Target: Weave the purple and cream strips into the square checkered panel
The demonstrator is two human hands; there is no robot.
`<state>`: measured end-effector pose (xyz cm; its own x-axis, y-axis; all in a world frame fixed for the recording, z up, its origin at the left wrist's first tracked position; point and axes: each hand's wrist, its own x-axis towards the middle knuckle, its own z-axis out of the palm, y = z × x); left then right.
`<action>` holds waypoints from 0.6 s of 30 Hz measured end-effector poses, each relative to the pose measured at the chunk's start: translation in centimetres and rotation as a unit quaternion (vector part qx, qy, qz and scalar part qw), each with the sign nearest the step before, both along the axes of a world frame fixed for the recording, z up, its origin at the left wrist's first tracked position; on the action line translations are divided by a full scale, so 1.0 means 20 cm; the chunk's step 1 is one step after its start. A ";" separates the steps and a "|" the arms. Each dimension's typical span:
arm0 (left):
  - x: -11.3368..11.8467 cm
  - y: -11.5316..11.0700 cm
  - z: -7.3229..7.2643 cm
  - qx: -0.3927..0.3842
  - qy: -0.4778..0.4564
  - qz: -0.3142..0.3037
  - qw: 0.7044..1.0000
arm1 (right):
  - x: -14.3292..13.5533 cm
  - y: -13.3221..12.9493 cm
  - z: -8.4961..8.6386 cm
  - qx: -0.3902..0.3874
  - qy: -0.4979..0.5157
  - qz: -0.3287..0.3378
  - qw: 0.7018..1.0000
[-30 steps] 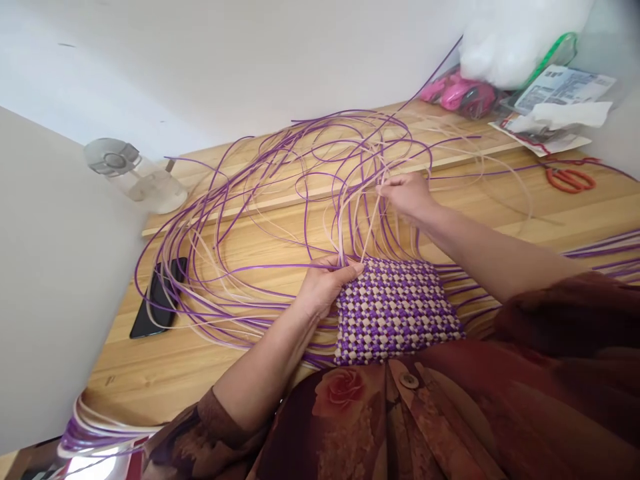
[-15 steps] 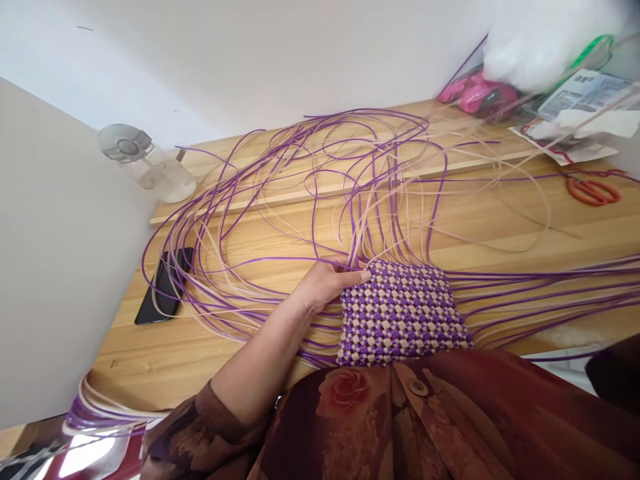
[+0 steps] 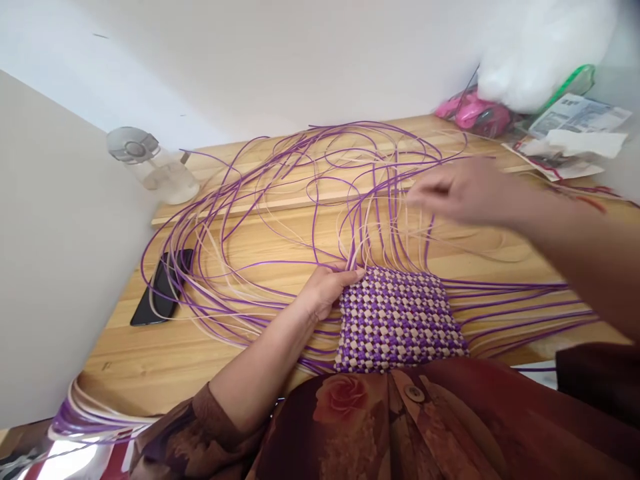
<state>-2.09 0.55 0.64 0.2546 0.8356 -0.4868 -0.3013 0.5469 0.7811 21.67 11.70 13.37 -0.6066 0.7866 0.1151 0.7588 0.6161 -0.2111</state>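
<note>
- Purple and beige strands made up the woven panel [image 3: 400, 320], which lay flat on the wooden surface [image 3: 125, 363] right before me; it looked wider across than deep, though my clothing [image 3: 350, 427] cut into the view of its near edge, so I could not be sure of its true long axis.
- My left grip [image 3: 325, 292] was on the panel's far left corner; thumb pressed on top of the weave, fingers tucked behind; as far as I could judge, it was pinching that corner, along with the foot of the far strands [image 3: 351, 250].
- My right grip [image 3: 463, 193] hung well apart from the weave, beyond it and over to the right, above the tangle; the panel lay from it back towards me and leftward, so my left was clearly the nearer.
- The far strands rose from the edge facing the wall, between my two hands; right-side strands [image 3: 500, 286] ran out sideways, and left-side strands [image 3: 317, 363] passed beneath my left wrist.
- My right fingers were curled but blurred; I could not tell whether they pinched a strand or nothing.
- My right forearm [image 3: 565, 230] covered most of an orange thing [image 3: 593, 202], too hidden to name; which strand crossed over which was hard to make out.
</note>
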 end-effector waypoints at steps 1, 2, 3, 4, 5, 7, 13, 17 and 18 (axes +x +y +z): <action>0.00 0.00 0.00 -0.005 0.002 0.011 1.000 | -0.08 -0.07 -0.09 -0.022 0.005 0.077 0.997; 0.00 0.01 -0.01 -0.009 0.003 0.023 1.000 | -0.15 -0.14 -0.17 -0.038 0.008 0.167 0.985; 0.00 0.01 -0.01 -0.012 0.004 0.034 0.999 | -0.21 -0.20 -0.25 -0.034 0.003 0.201 0.979; 0.00 0.02 -0.01 -0.013 0.005 0.042 0.999 | -0.25 -0.23 -0.32 -0.023 -0.004 0.210 0.978; 0.00 0.02 -0.02 -0.010 0.006 0.046 0.999 | -0.26 -0.25 -0.38 -0.010 -0.015 0.201 0.979; -0.01 0.02 -0.01 -0.003 0.010 0.044 0.999 | -0.26 -0.25 -0.43 0.016 -0.044 0.176 0.983; -0.02 0.00 0.03 0.026 -0.006 -0.004 1.000 | -0.16 -0.23 -0.23 0.009 -0.073 0.152 0.986; -0.03 -0.02 0.04 0.067 -0.011 -0.037 0.997 | -0.16 -0.25 -0.07 -0.290 0.007 0.166 0.943; -0.03 -0.02 0.04 0.074 -0.009 -0.035 0.997 | -0.17 -0.24 -0.06 -0.329 0.042 0.163 0.929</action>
<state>-2.77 0.17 1.53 0.3222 0.8781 -0.3538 -0.2806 0.4455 0.8502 18.27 6.89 12.21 -0.8356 0.4797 -0.2678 0.5185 0.5273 -0.6731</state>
